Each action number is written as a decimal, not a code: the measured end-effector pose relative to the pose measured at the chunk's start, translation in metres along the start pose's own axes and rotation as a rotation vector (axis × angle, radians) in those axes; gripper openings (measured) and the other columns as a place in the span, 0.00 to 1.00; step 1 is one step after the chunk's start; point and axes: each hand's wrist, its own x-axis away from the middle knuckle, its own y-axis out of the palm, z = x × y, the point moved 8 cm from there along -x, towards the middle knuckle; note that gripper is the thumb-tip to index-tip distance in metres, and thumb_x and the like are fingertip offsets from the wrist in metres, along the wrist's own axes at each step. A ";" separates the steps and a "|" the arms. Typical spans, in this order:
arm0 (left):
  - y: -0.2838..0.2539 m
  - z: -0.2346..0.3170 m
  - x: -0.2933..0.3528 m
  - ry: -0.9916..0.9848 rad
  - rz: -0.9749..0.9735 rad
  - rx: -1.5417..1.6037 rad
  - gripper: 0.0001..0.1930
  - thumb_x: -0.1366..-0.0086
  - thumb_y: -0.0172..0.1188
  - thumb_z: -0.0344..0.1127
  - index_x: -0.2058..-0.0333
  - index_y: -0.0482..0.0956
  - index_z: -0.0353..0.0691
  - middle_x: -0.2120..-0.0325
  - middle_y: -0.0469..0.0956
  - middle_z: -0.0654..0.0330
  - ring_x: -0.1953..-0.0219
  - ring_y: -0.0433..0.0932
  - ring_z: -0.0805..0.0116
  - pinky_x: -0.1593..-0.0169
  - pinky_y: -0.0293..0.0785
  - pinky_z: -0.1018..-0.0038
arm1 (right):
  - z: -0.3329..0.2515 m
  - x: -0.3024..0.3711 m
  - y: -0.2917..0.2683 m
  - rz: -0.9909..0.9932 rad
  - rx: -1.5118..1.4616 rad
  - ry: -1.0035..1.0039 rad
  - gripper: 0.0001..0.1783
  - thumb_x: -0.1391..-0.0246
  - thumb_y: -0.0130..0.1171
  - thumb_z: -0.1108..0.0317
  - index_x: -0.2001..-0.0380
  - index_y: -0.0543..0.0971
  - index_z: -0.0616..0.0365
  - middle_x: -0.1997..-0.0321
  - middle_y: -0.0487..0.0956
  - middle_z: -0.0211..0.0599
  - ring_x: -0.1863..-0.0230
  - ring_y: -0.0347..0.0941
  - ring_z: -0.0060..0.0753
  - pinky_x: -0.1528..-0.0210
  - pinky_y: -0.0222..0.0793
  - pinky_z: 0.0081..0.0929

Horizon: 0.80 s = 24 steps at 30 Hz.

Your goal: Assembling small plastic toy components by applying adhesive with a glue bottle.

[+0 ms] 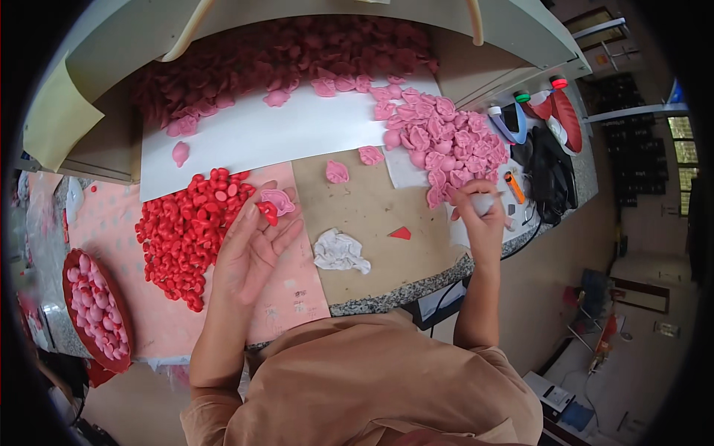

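Note:
My left hand (256,256) is turned palm up beside the pile of small red pieces (186,238). Between its thumb and fingers it holds a pink hollow shell piece (279,199) and a small red piece (268,212), which touch each other. At the front of the pink shell pile (454,137), my right hand (482,227) is closed round a small whitish bottle (483,202), its shape partly hidden by the fingers. Two loose pink shells, one of them a ruffled shell (337,172), lie between the hands, with a crumpled white cloth (341,251) nearer to me.
A red bowl (123,357) of pink pieces stands at the left. More pink shells (297,56) fill the back under a cabinet hood. An orange-handled tool (514,187), a blue device (512,123) and a black bag (549,171) lie right. A granite edge (394,297) borders the front.

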 end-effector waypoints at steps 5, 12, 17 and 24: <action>-0.005 0.001 0.000 0.015 0.004 0.010 0.23 0.32 0.45 0.39 0.42 0.58 0.35 0.47 0.66 0.48 0.47 0.69 0.58 0.44 0.67 0.63 | -0.014 0.010 0.021 -0.063 0.551 -0.129 0.09 0.57 0.63 0.77 0.69 0.76 0.62 0.70 0.74 0.34 0.69 0.70 0.27 0.65 0.66 0.22; 0.000 -0.005 -0.002 -0.007 -0.010 -0.003 0.22 0.32 0.44 0.39 0.42 0.59 0.36 0.48 0.67 0.49 0.47 0.70 0.59 0.44 0.68 0.64 | 0.008 0.013 0.030 -0.074 0.353 0.152 0.10 0.55 0.63 0.72 0.68 0.76 0.63 0.72 0.75 0.35 0.68 0.70 0.26 0.65 0.66 0.21; -0.001 -0.006 0.002 -0.009 -0.010 -0.001 0.22 0.32 0.44 0.40 0.43 0.59 0.37 0.48 0.68 0.49 0.49 0.71 0.60 0.45 0.69 0.64 | -0.002 0.003 0.064 -0.347 0.399 0.145 0.14 0.52 0.62 0.63 0.67 0.75 0.64 0.79 0.73 0.33 0.76 0.66 0.16 0.72 0.64 0.20; 0.000 -0.006 0.002 -0.026 0.010 -0.016 0.21 0.32 0.44 0.40 0.43 0.61 0.37 0.49 0.69 0.49 0.50 0.73 0.61 0.47 0.70 0.65 | 0.003 0.000 0.046 -0.285 0.551 0.241 0.15 0.52 0.63 0.59 0.67 0.76 0.61 0.78 0.75 0.32 0.78 0.66 0.17 0.77 0.62 0.21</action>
